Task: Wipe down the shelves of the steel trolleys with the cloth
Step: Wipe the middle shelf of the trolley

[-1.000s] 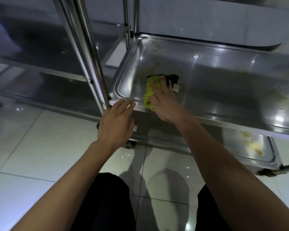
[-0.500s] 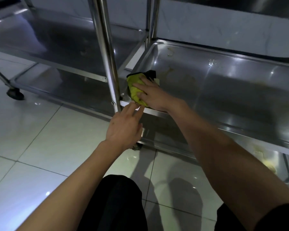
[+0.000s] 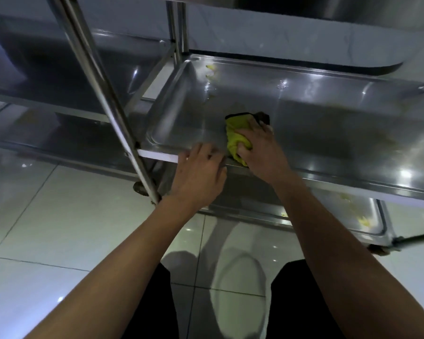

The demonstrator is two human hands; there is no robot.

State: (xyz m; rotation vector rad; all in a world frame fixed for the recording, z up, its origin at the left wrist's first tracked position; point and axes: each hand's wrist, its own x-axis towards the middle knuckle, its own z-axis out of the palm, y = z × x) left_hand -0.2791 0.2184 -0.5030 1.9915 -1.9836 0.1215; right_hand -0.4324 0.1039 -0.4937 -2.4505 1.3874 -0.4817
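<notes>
Fingers (image 3: pixel 251 133) of the right hand (image 3: pixel 260 152) are spread and pressed flat on the yellow cloth (image 3: pixel 236 139), pinning it to the middle shelf (image 3: pixel 328 123) near its front edge, left of centre. Whether they grip the cloth or only press on it cannot be told. Beside it, the left hand (image 3: pixel 198 174) rests on the shelf's near rim, fingers loosely bent, holding nothing, seemingly steadying the trolley. Most of the unwiped steel stretches away to the right and far side of the cloth, along the shelf's long axis; yellowish specks (image 3: pixel 209 69) sit at the far left corner. The right hand is on the cloth already, so the coming stroke probably runs rightward or away. A lower shelf (image 3: pixel 362 216) shows more yellow residue.
</notes>
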